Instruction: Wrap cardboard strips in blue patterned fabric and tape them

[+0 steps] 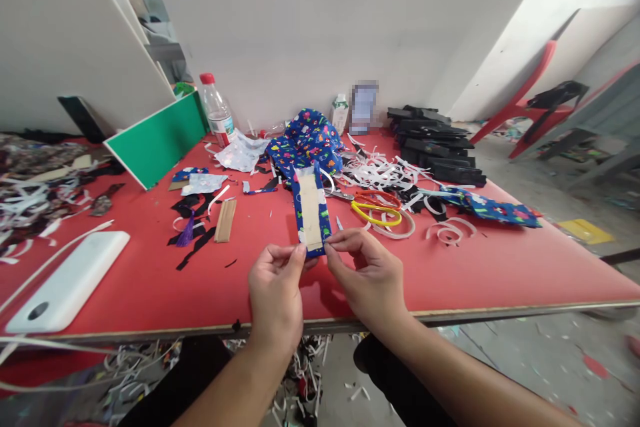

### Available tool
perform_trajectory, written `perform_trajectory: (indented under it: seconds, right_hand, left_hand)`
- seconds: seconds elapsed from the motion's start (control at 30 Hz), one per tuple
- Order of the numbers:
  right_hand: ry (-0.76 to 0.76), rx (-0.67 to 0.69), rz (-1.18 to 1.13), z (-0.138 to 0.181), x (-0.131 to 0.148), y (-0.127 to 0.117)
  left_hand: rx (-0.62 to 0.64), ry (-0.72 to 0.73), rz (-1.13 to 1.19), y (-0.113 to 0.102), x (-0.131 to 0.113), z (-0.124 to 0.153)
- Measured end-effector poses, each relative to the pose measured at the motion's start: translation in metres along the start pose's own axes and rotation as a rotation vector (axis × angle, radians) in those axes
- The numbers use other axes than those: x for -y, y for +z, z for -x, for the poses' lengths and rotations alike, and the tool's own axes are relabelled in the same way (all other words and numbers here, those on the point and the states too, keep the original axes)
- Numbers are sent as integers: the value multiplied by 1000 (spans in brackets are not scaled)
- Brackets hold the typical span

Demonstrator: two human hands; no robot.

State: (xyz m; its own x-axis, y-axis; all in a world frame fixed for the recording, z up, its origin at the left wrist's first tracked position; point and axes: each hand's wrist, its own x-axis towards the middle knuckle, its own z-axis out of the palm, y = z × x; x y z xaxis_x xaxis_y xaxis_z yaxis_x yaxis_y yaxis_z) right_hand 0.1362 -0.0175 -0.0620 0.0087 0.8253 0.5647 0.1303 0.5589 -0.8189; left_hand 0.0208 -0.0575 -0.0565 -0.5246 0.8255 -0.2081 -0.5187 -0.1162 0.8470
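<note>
Between my two hands is a narrow strip of blue patterned fabric point(299, 215), its edges folded around a beige backing strip point(311, 210). My left hand point(277, 283) pinches its near left corner. The near right corner is pinched by my right hand point(367, 273), thumb and forefinger together. Beyond the strip lies a crumpled heap of the same blue fabric point(313, 137). Scissors with red and yellow handles point(377, 212) rest to the right of the strip, their blades partly hidden. A tan flat strip point(226, 221) lies to the left on the red table point(200, 300).
White tape scraps point(385, 170) pile up behind the scissors, near stacked black pieces point(433, 147). A bottle point(216, 110) and a carton point(339, 114) stand at the back. A green board point(160, 140) leans at left, and a white power bank point(70, 280) lies front left.
</note>
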Motion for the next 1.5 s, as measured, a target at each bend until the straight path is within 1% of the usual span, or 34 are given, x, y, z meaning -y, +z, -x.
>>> perform_trajectory:
  seconds: [0.1, 0.17, 0.27, 0.33, 0.4, 0.53, 0.6, 0.67, 0.73, 0.8, 0.87, 0.93, 1.03, 1.1, 1.17, 1.33, 1.5]
  right_hand:
    - [15, 1, -5, 0, -1, 0]
    - [23, -1, -5, 0, -2, -1]
    - [31, -7, -4, 0, -3, -3]
    - [23, 1, -3, 0, -2, -4]
    - [2, 12, 8, 0, -1, -5]
    - [-57, 41, 36, 1, 2, -5]
    - [-68, 44, 25, 2, 2, -5]
    - [-27, 27, -13, 2, 2, -5]
    - [78, 21, -106, 1, 0, -5]
    - [184, 43, -220, 0, -2, -5]
    - [231, 90, -261, -2, -4, -6]
    - [232, 117, -217, -2, -4, -7]
    - [234, 112, -154, -2, -2, -9]
    - [237, 108, -147, -2, 0, -10]
    - [232, 115, -149, -3, 1, -12]
    - [217, 147, -151, -5, 2, -17]
    - [212, 215, -113, -4, 2, -17]
  left_hand:
    - [41, 19, 40, -1, -1, -1]
    - [93, 18, 45, 0, -4, -1]
    - [158, 8, -11, 2, -6, 2]
    - [161, -12, -44, 3, -7, 4]
    - [152, -65, -30, 5, -8, 4]
    - [157, -234, 64, 6, -13, 2]
    - [184, -256, 63, 6, -15, 1]
    - [207, -214, 41, 5, -14, 0]
    - [193, -149, 24, 4, -12, 0]
    - [152, -95, 15, 2, -9, -1]
    - [136, -61, -3, 0, -6, -2]
    - [167, -29, -39, -2, -4, -3]
    - [266, 33, -86, -5, -3, -4]
    - [327, 65, -99, -6, -2, -4]
    - [361, 78, -116, -6, -2, -4]
    - [367, 83, -142, -8, 1, -7]
    - [343, 39, -73, -9, 1, -10]
